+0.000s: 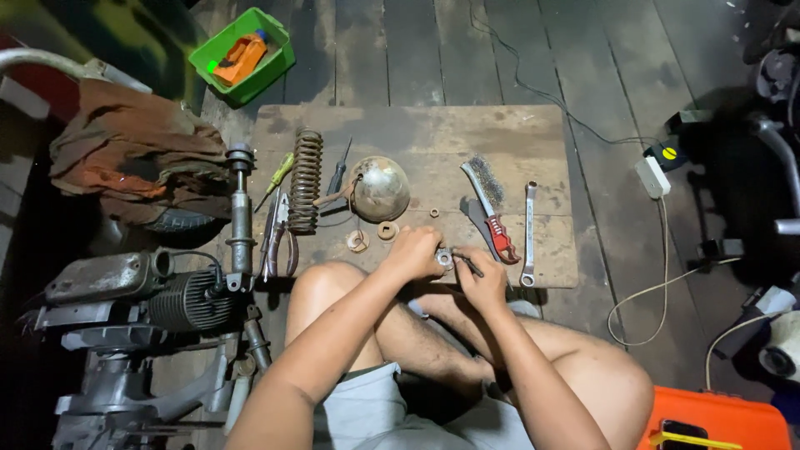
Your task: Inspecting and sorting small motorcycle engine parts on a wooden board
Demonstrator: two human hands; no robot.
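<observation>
The small metal part [446,257] is mostly hidden between both hands' fingers [425,243]; its kind is unclear. The orange case [717,417] and engine [125,350] are cut off by the picture's bottom edge.

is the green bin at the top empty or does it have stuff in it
Not empty: the green bin holds an orange object lying inside it; what the object is cannot be told.

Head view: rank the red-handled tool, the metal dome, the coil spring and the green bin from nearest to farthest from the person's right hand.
From the right hand:
1. Red-handled tool, just above it on the board.
2. Metal dome, up and left, mid-board.
3. Coil spring, farther left on the board.
4. Green bin, off the board at top left.
</observation>
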